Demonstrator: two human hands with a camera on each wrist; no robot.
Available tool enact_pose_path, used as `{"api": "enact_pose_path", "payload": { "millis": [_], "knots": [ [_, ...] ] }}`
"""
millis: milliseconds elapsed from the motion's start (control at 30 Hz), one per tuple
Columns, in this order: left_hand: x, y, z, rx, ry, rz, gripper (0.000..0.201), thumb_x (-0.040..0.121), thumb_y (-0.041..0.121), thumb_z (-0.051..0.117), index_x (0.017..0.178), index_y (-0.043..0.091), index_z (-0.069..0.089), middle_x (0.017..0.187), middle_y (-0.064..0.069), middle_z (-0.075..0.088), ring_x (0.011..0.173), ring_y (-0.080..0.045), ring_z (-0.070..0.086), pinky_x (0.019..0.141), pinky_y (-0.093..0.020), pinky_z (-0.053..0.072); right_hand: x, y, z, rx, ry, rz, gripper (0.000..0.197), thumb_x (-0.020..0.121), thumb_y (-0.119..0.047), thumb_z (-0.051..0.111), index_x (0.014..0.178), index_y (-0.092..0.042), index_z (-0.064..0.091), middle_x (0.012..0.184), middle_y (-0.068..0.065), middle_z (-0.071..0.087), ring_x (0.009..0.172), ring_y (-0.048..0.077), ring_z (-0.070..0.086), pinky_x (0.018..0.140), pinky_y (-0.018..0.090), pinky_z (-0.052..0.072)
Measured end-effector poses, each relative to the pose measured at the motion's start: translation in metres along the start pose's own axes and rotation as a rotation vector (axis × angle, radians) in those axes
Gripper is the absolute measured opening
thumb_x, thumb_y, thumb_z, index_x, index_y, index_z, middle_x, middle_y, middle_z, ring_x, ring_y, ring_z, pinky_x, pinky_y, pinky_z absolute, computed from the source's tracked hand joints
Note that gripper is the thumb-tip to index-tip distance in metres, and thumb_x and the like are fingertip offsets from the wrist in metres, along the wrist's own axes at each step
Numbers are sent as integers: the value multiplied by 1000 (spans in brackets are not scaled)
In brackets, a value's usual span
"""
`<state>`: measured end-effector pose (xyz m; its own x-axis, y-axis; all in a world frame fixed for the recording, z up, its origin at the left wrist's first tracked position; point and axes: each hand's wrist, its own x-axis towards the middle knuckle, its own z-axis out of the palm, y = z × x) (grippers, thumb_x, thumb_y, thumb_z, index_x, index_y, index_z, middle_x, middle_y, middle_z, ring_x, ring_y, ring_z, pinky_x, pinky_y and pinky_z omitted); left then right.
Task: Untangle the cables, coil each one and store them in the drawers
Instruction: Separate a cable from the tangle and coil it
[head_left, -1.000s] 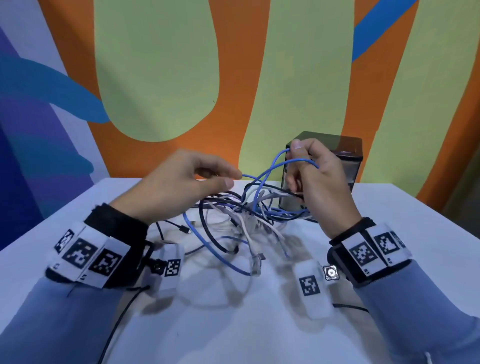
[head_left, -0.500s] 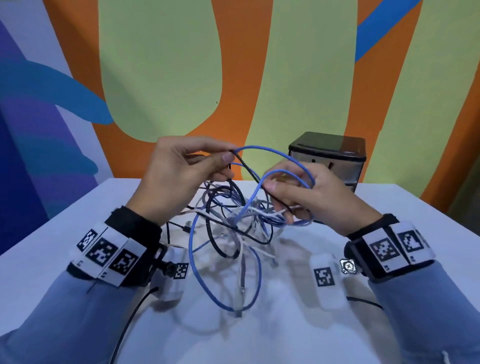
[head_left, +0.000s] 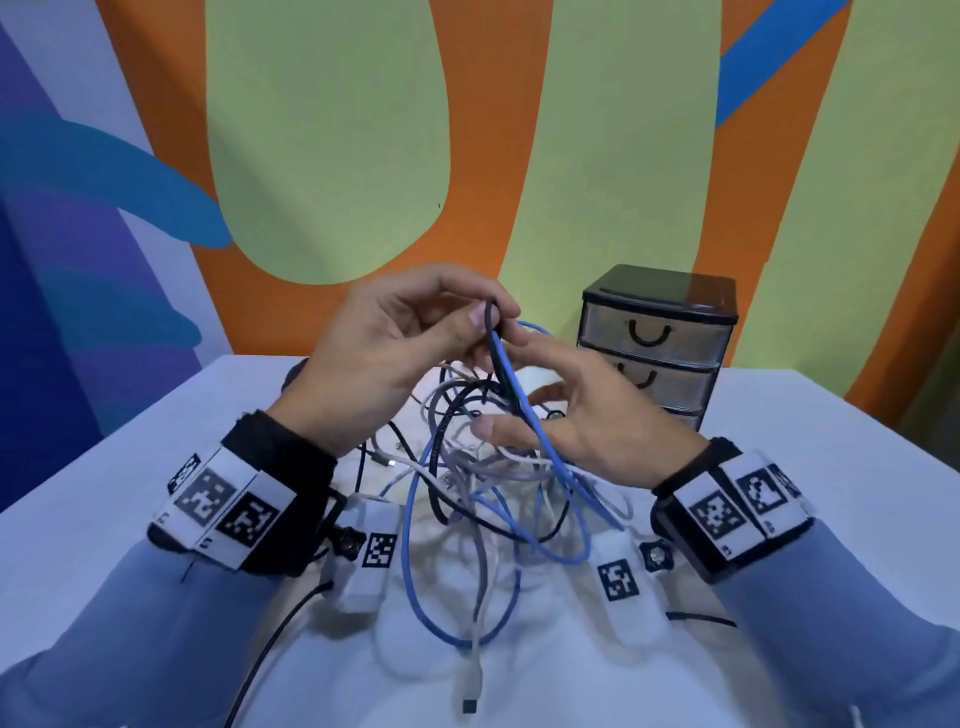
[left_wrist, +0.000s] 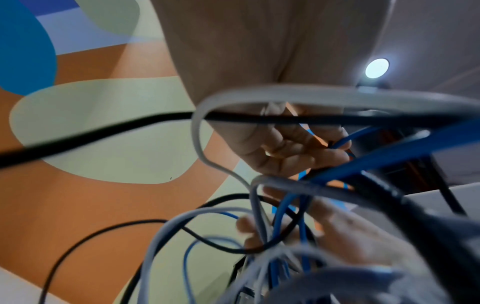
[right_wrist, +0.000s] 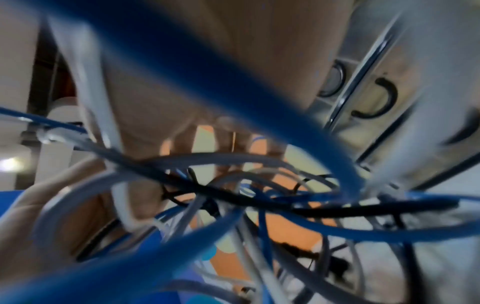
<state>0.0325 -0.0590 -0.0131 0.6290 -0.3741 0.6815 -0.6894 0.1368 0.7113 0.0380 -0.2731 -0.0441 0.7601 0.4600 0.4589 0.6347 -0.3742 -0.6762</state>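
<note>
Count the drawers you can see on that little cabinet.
3 show on the drawer unit: top drawer, middle drawer, and a bottom drawer mostly behind the right hand. Any lower would be hidden.

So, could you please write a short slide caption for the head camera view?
Left hand pinches a blue cable above the tangle; right hand reaches in, drawers closed.

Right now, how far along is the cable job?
Nothing is finished: no coil is visible, and the drawers that show look shut. In hand: the left hand pinches blue and black strands at the top of the tangle, with the right hand spread among its loops. Separating, coiling and storing all remain.
</note>
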Motion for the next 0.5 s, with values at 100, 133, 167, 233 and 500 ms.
{"api": "enact_pose_path", "payload": {
  "millis": [100, 133, 167, 233, 500],
  "knots": [
    [2, 2, -2, 57, 40, 19, 11, 104, 5, 57, 107, 6, 68, 93, -10, 76, 79, -23, 65, 75, -31, 56, 2, 1, 3, 22, 34, 32, 12, 93, -17, 80, 104, -18, 76, 101, 0, 76, 95, 23, 69, 78, 40, 55],
    [3, 2, -4, 80, 78, 25, 10, 105, 4, 56, 107, 6, 66, 93, -9, 75, 73, -20, 62, 71, -27, 54, 2, 2, 3, 39, 83, 31, 9, 93, -14, 79, 100, -19, 77, 97, -1, 76, 92, 23, 70, 75, 36, 54],
    [4, 2, -6, 93, 120, 30, 10, 107, 4, 55, 108, 5, 65, 94, -11, 74, 68, -19, 59, 68, -25, 52, 2, 3, 1, 48, 140, 29, 10, 93, -13, 79, 98, -21, 78, 95, -3, 77, 91, 21, 71, 75, 32, 54],
    [5, 1, -8, 79, 217, 48, 10, 109, 5, 53, 109, 7, 62, 97, -15, 70, 64, -19, 58, 68, -25, 54, 3, 7, -3, 44, 232, 42, 16, 94, -11, 76, 97, -27, 78, 96, -6, 77, 92, 18, 72, 77, 33, 57],
    [9, 8, -21, 109, 472, 247, 26, 99, -5, 46, 97, 13, 64, 95, -16, 63, 80, -29, 66, 83, -40, 55, 3, 22, -10, -162, 264, 153, 60, 101, -6, 48, 139, -52, 49, 88, -2, 53, 63, 26, 49, 68, 37, 47]
  ]
}}
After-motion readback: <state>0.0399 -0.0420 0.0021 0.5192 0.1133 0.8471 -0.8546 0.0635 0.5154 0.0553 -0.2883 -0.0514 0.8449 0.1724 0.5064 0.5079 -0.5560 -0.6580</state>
